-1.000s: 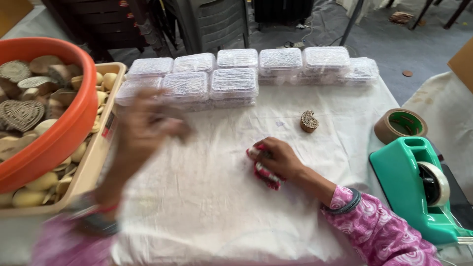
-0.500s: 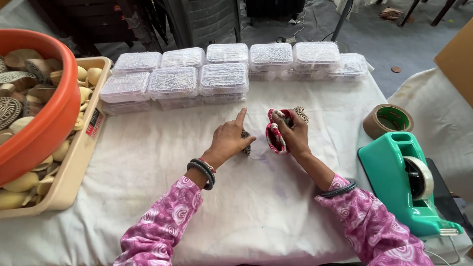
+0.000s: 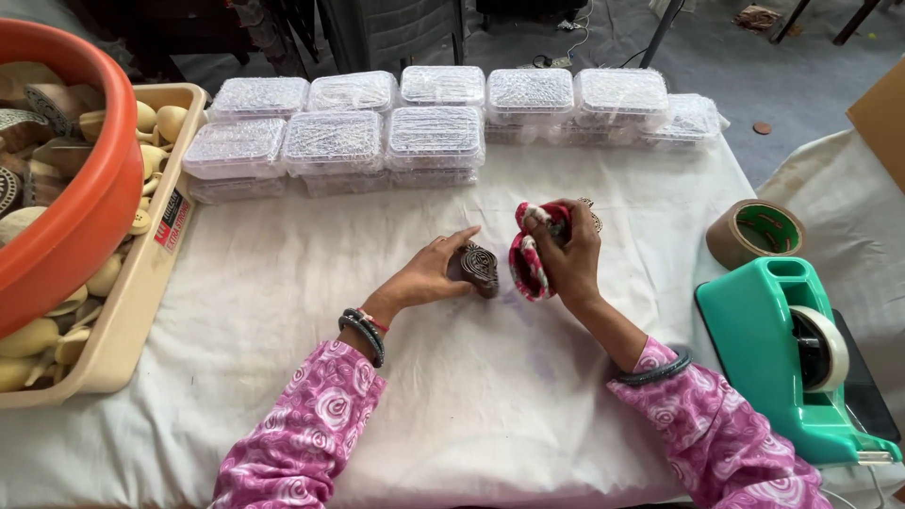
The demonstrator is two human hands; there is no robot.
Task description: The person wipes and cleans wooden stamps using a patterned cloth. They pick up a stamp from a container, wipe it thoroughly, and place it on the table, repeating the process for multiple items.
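At frame centre, the left hand [image 3: 426, 275], which reached in bare a moment ago, now grips a carved wooden block [image 3: 478, 268] tilted on the white cloth [image 3: 283, 283], while the right hand [image 3: 566, 253] clutches a red-and-white rag [image 3: 528, 262] just beside it.

I see a counter [image 3: 283, 283] draped in a white cloth [image 3: 528, 396]. Along its far edge sit clear lidded plastic boxes [image 3: 434, 137] in two rows; on the left, a beige tray [image 3: 141, 292] bearing an orange tub [image 3: 85, 226]. On the right I see a green tape dispenser [image 3: 782, 353], with a brown tape roll [image 3: 754, 231] just behind it.
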